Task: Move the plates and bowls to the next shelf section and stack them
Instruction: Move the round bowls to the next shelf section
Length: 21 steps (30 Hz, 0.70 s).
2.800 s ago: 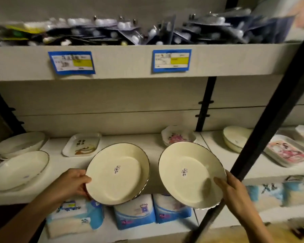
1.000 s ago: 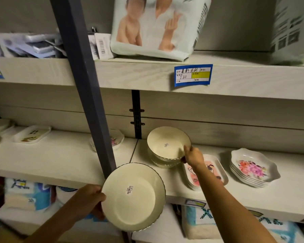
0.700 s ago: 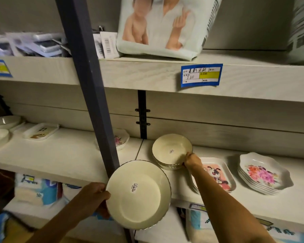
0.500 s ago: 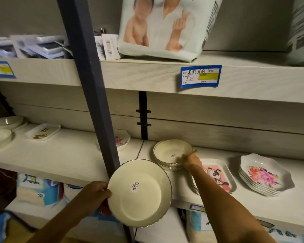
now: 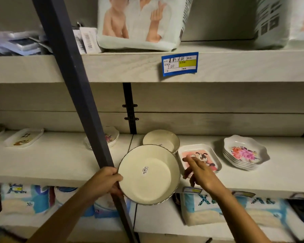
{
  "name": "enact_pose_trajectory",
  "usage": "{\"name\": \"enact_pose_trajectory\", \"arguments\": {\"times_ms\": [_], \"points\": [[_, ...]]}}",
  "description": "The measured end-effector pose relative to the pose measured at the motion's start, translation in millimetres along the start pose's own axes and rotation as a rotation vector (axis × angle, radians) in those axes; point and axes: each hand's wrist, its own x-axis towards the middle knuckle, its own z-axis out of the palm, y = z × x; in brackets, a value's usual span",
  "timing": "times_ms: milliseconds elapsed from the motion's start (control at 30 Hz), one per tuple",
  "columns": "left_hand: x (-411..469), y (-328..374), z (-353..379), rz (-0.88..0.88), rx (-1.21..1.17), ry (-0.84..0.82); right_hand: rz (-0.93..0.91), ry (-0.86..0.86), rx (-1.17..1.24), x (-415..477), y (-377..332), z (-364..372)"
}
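Left hand (image 5: 104, 183) grips cream plate (image 5: 147, 179) by its left rim, thumb over the edge; plate tilted, held at the front edge of the shelf (image 5: 51, 160). Right hand (image 5: 200, 174) loosely spread, holding nothing, above cartoon tray (image 5: 207, 153), just right of plate. Cream bowl stack (image 5: 162, 139) sits behind plate, near shelf's back edge.

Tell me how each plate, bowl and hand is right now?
big plate, off the shelf, tilted, held at its rim.
left hand, gripping the big plate.
bowls, stacked on the shelf.
cartoon tray, flat on the shelf.
right hand, open, holding nothing, above the cartoon tray.
flower dishes, stacked on the shelf.
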Motion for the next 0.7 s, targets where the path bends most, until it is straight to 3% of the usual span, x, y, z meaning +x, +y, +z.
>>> {"name": "enact_pose_trajectory", "arguments": {"times_ms": [133, 367, 533, 700], "points": [[9.5, 6.6, 11.3, 0.045, 0.02, -0.079, 0.023, -0.037, 0.007, -40.7, 2.9, 3.5], [19.7, 10.6, 29.9, 0.1, -0.036, -0.164, 0.025, 0.104, -0.041, -50.9, 18.5, 11.8], [24.2, 26.9, 27.3, 0.119, -0.267, -0.168, 0.085, 0.173, -0.012, -4.4, 4.8, -11.5], [34.9, 40.4, 23.4, 0.155, -0.327, -0.159, 0.119, 0.205, -0.023, 66.9, -7.0, -8.0]]}}
